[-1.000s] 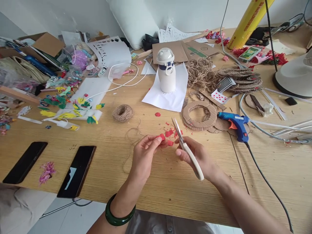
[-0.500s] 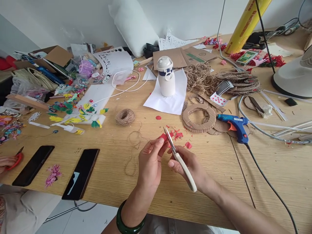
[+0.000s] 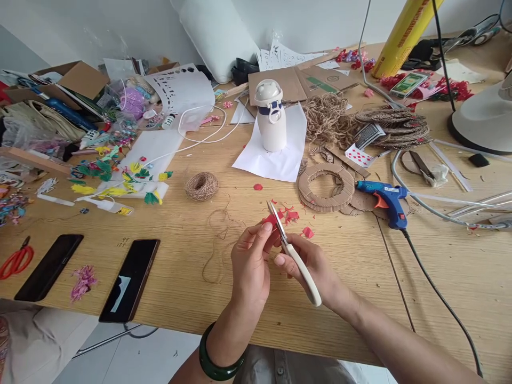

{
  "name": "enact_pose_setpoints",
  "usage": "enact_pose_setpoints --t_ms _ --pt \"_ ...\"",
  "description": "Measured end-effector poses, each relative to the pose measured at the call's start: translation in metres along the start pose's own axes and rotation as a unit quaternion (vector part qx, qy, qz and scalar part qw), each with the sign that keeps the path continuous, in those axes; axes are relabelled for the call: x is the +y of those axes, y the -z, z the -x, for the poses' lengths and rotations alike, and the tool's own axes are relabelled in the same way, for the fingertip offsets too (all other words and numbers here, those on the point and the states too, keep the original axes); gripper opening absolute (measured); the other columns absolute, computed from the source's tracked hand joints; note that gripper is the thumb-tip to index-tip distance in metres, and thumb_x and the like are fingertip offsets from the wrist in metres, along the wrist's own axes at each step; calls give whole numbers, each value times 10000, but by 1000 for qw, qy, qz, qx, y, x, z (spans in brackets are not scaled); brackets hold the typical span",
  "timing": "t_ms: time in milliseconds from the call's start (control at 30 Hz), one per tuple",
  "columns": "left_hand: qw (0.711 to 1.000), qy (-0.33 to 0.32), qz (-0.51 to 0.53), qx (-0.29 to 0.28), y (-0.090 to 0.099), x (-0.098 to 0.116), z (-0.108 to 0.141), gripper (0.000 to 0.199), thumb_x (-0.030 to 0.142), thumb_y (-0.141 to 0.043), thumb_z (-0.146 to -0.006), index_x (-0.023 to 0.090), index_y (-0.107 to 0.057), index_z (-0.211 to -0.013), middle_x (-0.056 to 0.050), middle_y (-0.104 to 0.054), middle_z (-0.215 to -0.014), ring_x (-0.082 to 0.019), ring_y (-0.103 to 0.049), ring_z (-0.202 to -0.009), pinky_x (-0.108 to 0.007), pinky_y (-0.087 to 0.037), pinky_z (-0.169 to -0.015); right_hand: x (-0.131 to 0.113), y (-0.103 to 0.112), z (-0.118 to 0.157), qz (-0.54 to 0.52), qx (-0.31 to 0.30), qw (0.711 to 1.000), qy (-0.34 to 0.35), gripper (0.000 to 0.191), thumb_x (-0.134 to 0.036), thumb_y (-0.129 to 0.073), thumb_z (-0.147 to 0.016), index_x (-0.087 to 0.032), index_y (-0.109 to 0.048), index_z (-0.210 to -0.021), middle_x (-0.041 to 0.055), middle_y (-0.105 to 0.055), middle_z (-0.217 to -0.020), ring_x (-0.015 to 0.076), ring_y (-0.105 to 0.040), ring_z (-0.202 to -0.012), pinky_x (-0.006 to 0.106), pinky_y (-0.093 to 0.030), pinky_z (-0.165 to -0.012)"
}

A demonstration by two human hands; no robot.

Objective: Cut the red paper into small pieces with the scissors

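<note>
Between the thumb and fingers of my left hand point(image 3: 252, 256) is pinched a small piece of red paper point(image 3: 271, 219). My right hand point(image 3: 308, 264) is wrapped round white-handled scissors point(image 3: 299, 266), whose blades point away from me and lie against the red piece. Whether the blades are parted is hard to make out. Red scraps point(image 3: 290, 214) are scattered on the table just beyond the blades, and a red disc point(image 3: 258, 186) lies farther off. Left of my hands, a loose strand of twine point(image 3: 216, 240) trails from a twine ball point(image 3: 201, 186).
A white bottle point(image 3: 272, 125) stands on white paper point(image 3: 248, 160). To the right are a cardboard ring point(image 3: 306, 196) and a blue glue gun point(image 3: 390, 200) with its cable. Two phones point(image 3: 130, 280) and red-handled scissors point(image 3: 16, 261) lie at left, near a seated person's leg point(image 3: 40, 336).
The view has shifted slightly. At the far left, another person's hand has left the red-handled scissors, which now lie on the table. My hands keep nearly the same pose.
</note>
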State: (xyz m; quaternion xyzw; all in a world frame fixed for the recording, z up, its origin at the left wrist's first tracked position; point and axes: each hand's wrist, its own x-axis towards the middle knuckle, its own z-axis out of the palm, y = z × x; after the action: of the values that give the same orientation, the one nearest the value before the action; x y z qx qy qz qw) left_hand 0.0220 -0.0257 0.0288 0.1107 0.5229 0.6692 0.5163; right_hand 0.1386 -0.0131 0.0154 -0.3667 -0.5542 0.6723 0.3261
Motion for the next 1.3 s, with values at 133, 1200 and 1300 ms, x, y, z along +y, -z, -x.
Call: enact_pose_setpoints --t_ms 133,1200,1300 --pt "1000 5 5 3 1 -2 0 138 275 -806 -703 177 -712 -727 10 -734 -752 -109 -664 -736 -217 -509 -723 1 0 0 10 2 1000 -12 427 -520 -696 -807 -134 -572 -940 -50 -409 -663 97 -382 -566 225 -359 -484" --pt "999 24 13 -24 7 3 -1 130 261 -795 -714 171 -709 -751 -17 -760 -856 -142 -702 -832 -266 -513 -820 -2 2 0 31 9 999 -31 417 -539 -734 -771 -155 -601 -866 -47 -430 -641 85 -396 -517 212 -343 -444" --pt "999 25 3 -22 9 4 -2 136 271 -795 -711 170 -710 -746 -19 -758 -851 -148 -699 -834 -278 -510 -832 -2 2 0 36 7 998 -42 447 -559 -734 -761 -153 -614 -902 -44 -444 -636 86 -395 -509 214 -343 -438"
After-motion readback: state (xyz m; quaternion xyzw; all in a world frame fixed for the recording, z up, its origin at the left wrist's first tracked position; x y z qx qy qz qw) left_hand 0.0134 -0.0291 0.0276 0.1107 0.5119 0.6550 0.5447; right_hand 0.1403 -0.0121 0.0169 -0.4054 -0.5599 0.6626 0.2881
